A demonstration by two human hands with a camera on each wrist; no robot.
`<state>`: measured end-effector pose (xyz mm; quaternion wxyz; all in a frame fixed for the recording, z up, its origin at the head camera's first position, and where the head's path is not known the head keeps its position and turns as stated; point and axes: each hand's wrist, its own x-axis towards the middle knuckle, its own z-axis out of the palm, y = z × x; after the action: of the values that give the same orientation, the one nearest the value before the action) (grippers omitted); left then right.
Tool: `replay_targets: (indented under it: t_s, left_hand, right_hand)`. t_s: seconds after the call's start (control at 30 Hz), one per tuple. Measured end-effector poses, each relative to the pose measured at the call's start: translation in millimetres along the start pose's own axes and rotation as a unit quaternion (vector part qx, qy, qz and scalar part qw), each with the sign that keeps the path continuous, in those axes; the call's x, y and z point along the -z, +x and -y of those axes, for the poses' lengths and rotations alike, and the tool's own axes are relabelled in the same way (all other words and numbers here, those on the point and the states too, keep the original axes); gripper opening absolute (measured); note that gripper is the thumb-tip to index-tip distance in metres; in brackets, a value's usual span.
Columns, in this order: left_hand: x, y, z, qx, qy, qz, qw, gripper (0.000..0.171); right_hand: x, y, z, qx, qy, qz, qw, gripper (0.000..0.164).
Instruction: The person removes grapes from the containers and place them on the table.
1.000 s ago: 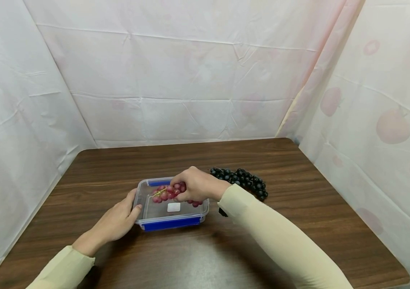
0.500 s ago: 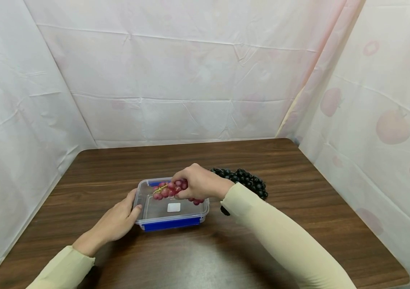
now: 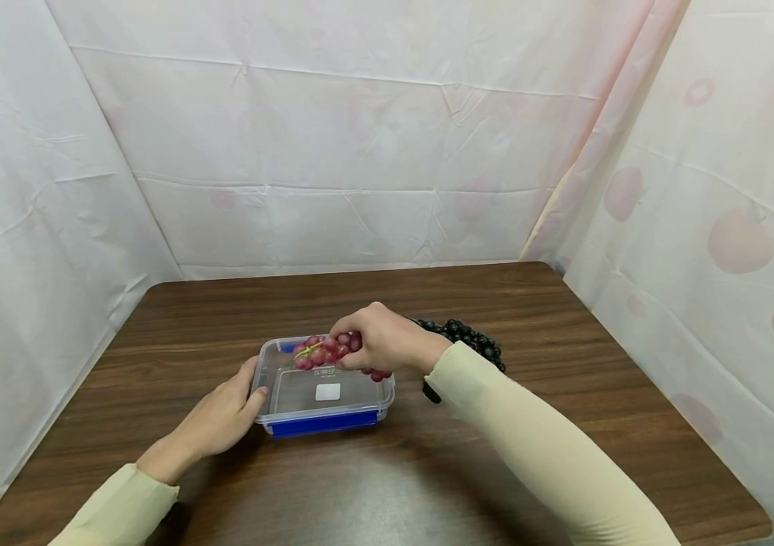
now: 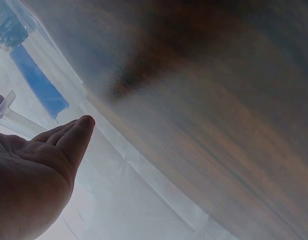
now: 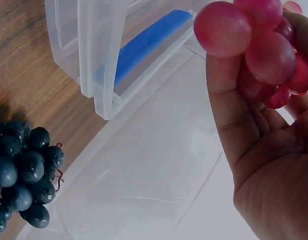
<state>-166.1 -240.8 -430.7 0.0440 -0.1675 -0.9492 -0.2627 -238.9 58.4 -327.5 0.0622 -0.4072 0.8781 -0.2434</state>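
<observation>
My right hand [image 3: 390, 338] holds a bunch of red grapes [image 3: 318, 353] by its top, above the back part of a clear plastic food container [image 3: 291, 415] with blue clips. Part of the bunch hangs past the palm toward the container's right side. Up close in the right wrist view, round red grapes [image 5: 271, 57] lie against the curled fingers. My left hand [image 3: 226, 413] grips the container's left side, thumb over the rim and fingers along the outer wall. That wall passes between thumb and fingers in the left wrist view.
Behind my right wrist lies a bunch of black grapes [image 3: 471, 341], partly hidden by the arm. Everything sits on a brown wooden table [image 3: 605, 425]. White sheeting [image 3: 352, 152] rises around the back and sides. A white label [image 3: 328, 392] shows in the container.
My right hand has lifted the red grapes slightly and shifted them right and back, uncovering printed marks in the container. The left hand and container have stayed put.
</observation>
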Motion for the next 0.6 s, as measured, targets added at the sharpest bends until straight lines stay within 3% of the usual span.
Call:
replay_targets:
  t_s: [0.6]
  left_hand:
    - [0.9, 0.7, 2.2, 0.000, -0.004, 0.004, 1.0000, 0.055]
  right_hand:
    - [12, -8, -2, 0.003, -0.011, -0.020, 1.000, 0.017]
